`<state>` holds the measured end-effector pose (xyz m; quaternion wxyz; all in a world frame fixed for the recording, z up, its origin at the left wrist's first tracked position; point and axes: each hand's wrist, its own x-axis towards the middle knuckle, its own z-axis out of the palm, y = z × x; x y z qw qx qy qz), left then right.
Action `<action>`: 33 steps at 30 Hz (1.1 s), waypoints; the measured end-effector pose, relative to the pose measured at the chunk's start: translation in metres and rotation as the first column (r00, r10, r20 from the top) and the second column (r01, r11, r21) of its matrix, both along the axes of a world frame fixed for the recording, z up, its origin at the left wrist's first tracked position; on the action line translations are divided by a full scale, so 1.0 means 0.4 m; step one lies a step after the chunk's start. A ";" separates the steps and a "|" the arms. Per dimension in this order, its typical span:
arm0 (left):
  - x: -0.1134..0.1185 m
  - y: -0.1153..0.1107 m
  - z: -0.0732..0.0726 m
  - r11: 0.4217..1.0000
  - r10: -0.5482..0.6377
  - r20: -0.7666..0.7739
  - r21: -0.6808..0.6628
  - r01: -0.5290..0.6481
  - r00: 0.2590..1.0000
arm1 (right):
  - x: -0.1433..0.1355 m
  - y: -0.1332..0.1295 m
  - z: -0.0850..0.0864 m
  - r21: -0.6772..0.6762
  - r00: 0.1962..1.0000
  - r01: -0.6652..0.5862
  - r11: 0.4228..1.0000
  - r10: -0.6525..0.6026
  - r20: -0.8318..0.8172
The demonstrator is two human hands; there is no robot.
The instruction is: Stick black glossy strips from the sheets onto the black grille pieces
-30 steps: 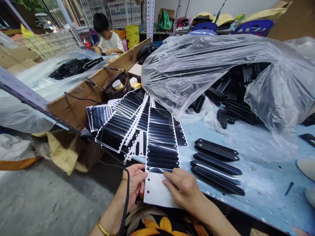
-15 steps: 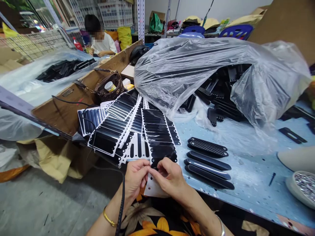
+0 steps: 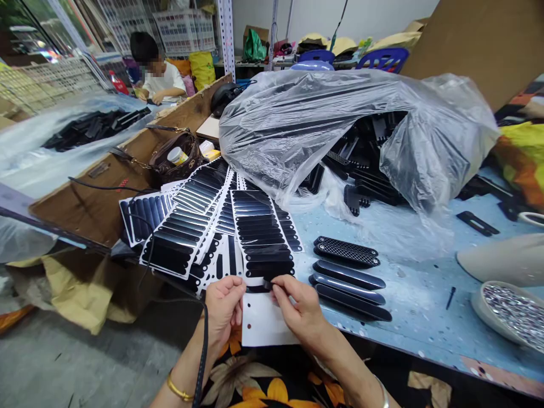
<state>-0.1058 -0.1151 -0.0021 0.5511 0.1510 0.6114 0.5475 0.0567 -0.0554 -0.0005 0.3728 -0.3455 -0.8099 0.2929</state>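
Note:
A sheet of black strip stickers [image 3: 262,232] lies in front of me, its white backing [image 3: 266,320] bare at the near end. My right hand [image 3: 300,306] pinches the right end of a black sticker strip [image 3: 267,284], which is lifted and curls off the backing. At the sheet's left edge, my left hand [image 3: 224,305] is closed, thumb against forefinger; its fingertips seem to grip that edge. Right of the sheet lie several smooth black handle-shaped pieces [image 3: 349,275] in a row. Behind them are textured black pieces [image 3: 346,251] with a mesh pattern.
More sticker sheets [image 3: 181,238] fan out at left, crossed by a black cord [image 3: 203,345]. Clear plastic [image 3: 293,124] covers a heap of black combs [image 3: 369,181]. A bowl of shiny bits [image 3: 510,311] stands right. A brown bag [image 3: 181,153] and a seated person [image 3: 164,79] are beyond.
My right hand has moved right, away from my left, raising the sticker strip's end. More bare backing shows between the hands. The whole view has shifted slightly.

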 end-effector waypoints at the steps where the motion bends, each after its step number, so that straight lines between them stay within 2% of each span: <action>1: -0.012 -0.002 -0.005 1.000 0.027 -0.042 -0.001 -0.027 0.999 | 0.027 -0.004 0.012 0.009 1.000 0.008 1.000 -0.008 -0.016; 4: -0.057 -0.010 -0.027 0.997 0.070 -0.201 -0.004 -0.073 0.977 | 0.161 -0.008 0.055 -0.102 0.998 0.055 0.993 -0.057 -0.021; 7: -0.107 -0.024 -0.045 0.997 0.073 -0.385 0.008 -0.076 0.920 | 0.333 0.009 0.096 -0.279 0.955 0.231 0.932 -0.272 -0.116; 9: -0.133 -0.032 -0.042 0.994 0.111 -0.558 0.045 -0.104 0.822 | 0.426 0.024 0.117 -0.333 0.853 0.369 0.868 -0.459 -0.250; 10: -0.140 -0.034 -0.035 0.989 0.144 -0.650 0.071 -0.129 0.746 | 0.458 0.030 0.126 -0.359 0.796 0.418 0.835 -0.527 -0.297; 12: -0.138 -0.027 -0.008 0.984 0.174 -0.760 0.103 -0.147 0.626 | 0.490 0.039 0.140 -0.390 0.703 0.493 0.778 -0.620 -0.349; 13: -0.126 -0.017 0.011 0.984 0.175 -0.763 0.113 -0.138 0.623 | 0.490 0.042 0.145 -0.385 0.683 0.511 0.769 -0.635 -0.361; 15: -0.078 0.019 0.054 0.995 0.084 -0.658 0.102 -0.022 0.748 | 0.469 0.048 0.154 -0.335 0.704 0.509 0.793 -0.608 -0.368; 17: -0.004 0.072 0.097 0.982 -0.110 -0.436 0.091 0.166 0.893 | 0.432 0.053 0.166 -0.254 0.765 0.468 0.846 -0.532 -0.363; 18: 0.037 0.103 0.115 0.963 -0.210 -0.302 0.101 0.250 0.930 | 0.413 0.054 0.173 -0.212 0.797 0.438 0.874 -0.487 -0.358; 19: 0.077 0.135 0.130 0.933 -0.312 -0.182 0.126 0.337 0.932 | 0.394 0.055 0.181 -0.168 0.825 0.408 0.897 -0.441 -0.353; 21: 0.143 0.195 0.149 0.876 -0.455 -0.039 0.159 0.455 0.890 | 0.366 0.054 0.193 -0.085 0.871 0.353 0.932 -0.360 -0.334; 24: 0.194 0.258 0.161 0.788 -0.601 0.024 0.186 0.587 0.799 | 0.355 0.053 0.190 0.010 0.917 0.309 0.951 -0.295 -0.270; 26: 0.202 0.280 0.165 0.748 -0.653 0.054 0.203 0.632 0.756 | 0.365 0.055 0.174 0.028 0.927 0.315 0.949 -0.301 -0.225; 29: 0.201 0.300 0.168 0.741 -0.662 0.091 0.226 0.632 0.744 | 0.395 0.058 0.152 0.035 0.937 0.314 0.949 -0.304 -0.174; 33: 0.204 0.330 0.157 0.722 -0.675 0.035 0.238 0.649 0.737 | 0.447 0.067 0.161 -0.051 0.978 0.176 0.983 -0.180 -0.108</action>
